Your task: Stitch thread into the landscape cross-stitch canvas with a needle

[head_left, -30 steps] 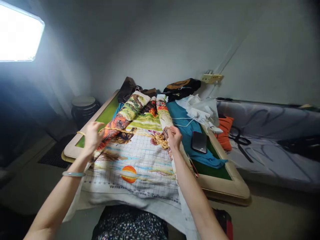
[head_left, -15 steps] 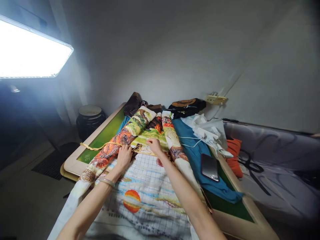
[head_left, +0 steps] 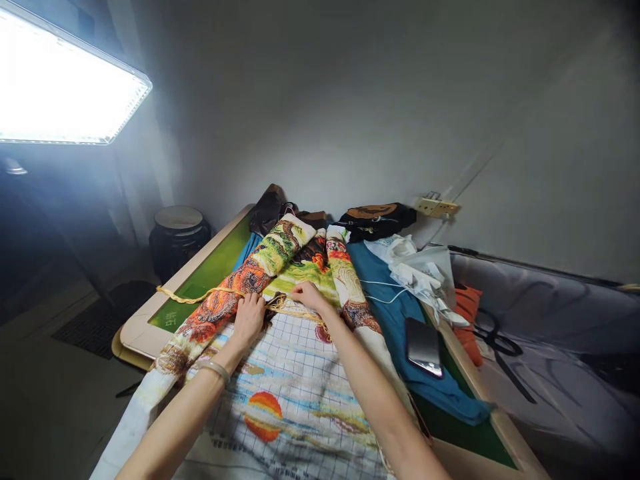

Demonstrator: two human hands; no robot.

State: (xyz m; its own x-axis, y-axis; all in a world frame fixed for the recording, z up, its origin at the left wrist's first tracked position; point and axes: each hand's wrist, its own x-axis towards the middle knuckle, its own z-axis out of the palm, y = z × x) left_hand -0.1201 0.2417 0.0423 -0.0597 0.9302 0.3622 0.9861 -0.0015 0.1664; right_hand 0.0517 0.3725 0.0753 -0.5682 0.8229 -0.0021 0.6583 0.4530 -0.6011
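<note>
A large cross-stitch cloth [head_left: 300, 367] lies spread before me, with a printed grid, a stitched orange sun and rolled-up sides. Across it runs a bundle of yellow embroidery thread [head_left: 200, 295], its tail hanging over the left roll. My left hand [head_left: 249, 319] rests on the cloth beside that roll, fingers closed on the thread bundle. To its right, my right hand [head_left: 307, 297] is closed in a pinch just above the loose strands. What its fingertips hold is too small to make out.
A phone [head_left: 423, 347] lies on blue cloth [head_left: 375, 267] to the right. White plastic bags [head_left: 425, 273] and a black bag [head_left: 377, 220] sit behind. Scissors [head_left: 500, 340] lie on the sofa. A bright lamp [head_left: 70, 80] stands at left, near stacked stools [head_left: 179, 233].
My right hand has come down and slightly left, nearer the thread bundle. The left hand stays in place. The view has shifted a little.
</note>
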